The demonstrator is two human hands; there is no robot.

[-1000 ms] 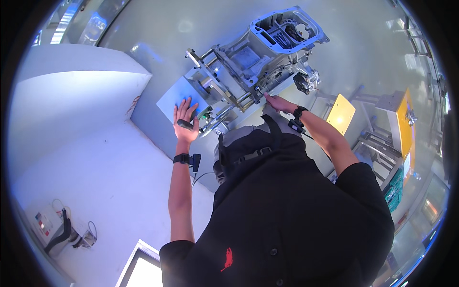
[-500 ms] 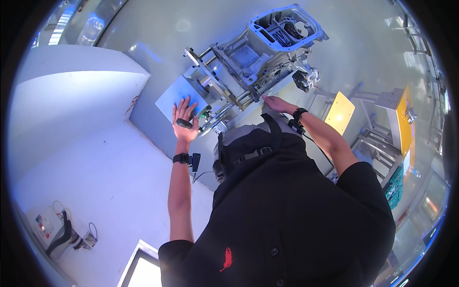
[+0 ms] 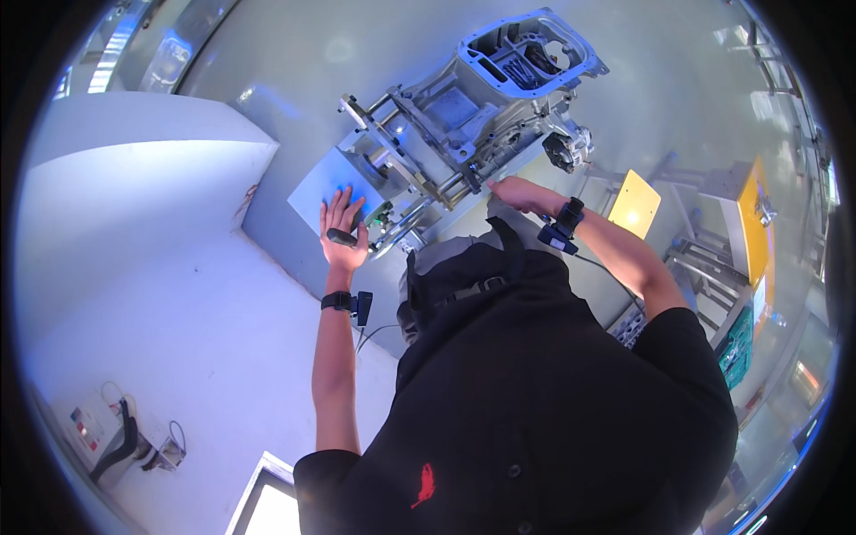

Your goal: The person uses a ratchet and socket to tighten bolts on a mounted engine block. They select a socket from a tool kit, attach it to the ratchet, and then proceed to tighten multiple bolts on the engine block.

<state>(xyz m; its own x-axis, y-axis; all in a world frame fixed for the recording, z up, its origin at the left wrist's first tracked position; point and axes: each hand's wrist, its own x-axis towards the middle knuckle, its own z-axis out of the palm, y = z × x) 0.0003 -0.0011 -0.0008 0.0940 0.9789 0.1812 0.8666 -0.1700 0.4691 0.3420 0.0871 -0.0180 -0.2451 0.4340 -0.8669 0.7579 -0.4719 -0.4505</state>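
Observation:
My left hand (image 3: 341, 225) lies with its fingers stretched and spread on a flat grey box (image 3: 314, 189). A black rounded piece (image 3: 341, 237) shows across the base of that hand beside the thumb; what it joins to is hidden. My right hand (image 3: 524, 193) is at the near corner of a metal frame (image 3: 390, 138). Its fingers are curled and mostly hidden, and what they hold, if anything, cannot be made out. Bolted in the frame is a grey cast-metal housing (image 3: 456, 111), whose hollow, flanged end (image 3: 526, 55) faces up.
A white wall (image 3: 178, 294) stands close on my left. To the right are a yellow plate (image 3: 635, 209), a metal stand with a yellow panel (image 3: 753, 223) and a green board (image 3: 736, 349). A black connector-like part (image 3: 562, 152) juts from the housing's side. Thin cables run from both wrists.
My right wrist and forearm have shifted slightly to the right and turned, with the fingers still at the frame corner. The left hand stays on the box. The whole view has shifted slightly.

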